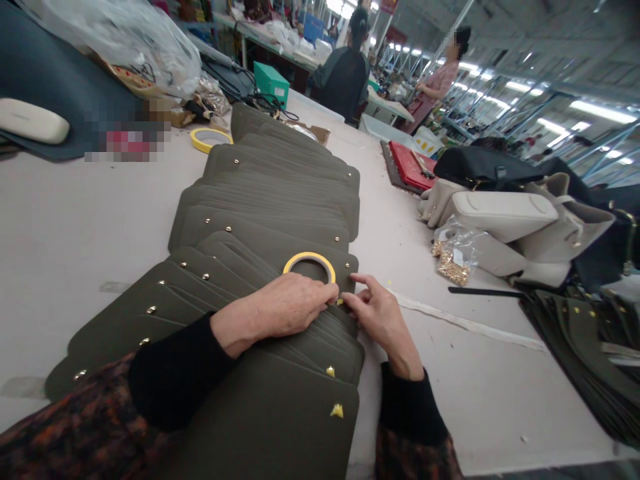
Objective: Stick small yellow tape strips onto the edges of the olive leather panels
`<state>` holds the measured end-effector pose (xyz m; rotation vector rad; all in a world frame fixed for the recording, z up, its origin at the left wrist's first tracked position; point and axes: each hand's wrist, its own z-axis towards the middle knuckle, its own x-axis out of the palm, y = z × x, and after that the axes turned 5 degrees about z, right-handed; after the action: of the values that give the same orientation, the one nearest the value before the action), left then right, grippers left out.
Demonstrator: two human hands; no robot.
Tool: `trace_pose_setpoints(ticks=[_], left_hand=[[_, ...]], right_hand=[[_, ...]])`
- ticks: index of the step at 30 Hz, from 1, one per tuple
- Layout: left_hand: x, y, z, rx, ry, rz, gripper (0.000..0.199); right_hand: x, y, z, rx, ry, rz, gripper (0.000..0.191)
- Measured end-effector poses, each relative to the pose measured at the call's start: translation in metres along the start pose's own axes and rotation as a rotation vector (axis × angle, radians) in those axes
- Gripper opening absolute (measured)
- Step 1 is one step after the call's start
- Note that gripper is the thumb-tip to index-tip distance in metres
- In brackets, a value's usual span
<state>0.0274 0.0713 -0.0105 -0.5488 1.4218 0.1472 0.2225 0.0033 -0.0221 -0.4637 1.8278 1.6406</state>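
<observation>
My left hand (285, 304) pinches the yellow tape roll (310, 255). My right hand (383, 317), narrowly parted, meets the green panels (275, 200) at their edge; tabletop (440, 387) stretches rightward.

The tape roll (309, 256) is yellow, the panels (273, 203) olive.
</observation>
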Motion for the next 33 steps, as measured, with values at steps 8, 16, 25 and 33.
trace_pose_setpoints(ticks=[8, 16, 25, 33], left_hand=[[0.005, 0.003, -0.001, 0.016, -0.050, 0.001, 0.012], [0.006, 0.001, 0.001, 0.000, -0.058, 0.024, 0.017], [0.002, 0.002, -0.001, 0.003, -0.233, -0.017, 0.019], [-0.001, 0.003, -0.004, -0.015, -0.331, -0.193, 0.037]], right_hand=[[-0.009, 0.001, -0.009, -0.361, 0.143, -0.357, 0.019], [-0.002, 0.023, 0.005, -0.218, 0.247, -0.532, 0.021], [0.009, 0.015, 0.002, 0.097, 0.034, -0.272, 0.023], [-0.003, 0.015, -0.004, -0.112, 0.010, 0.036, 0.019]])
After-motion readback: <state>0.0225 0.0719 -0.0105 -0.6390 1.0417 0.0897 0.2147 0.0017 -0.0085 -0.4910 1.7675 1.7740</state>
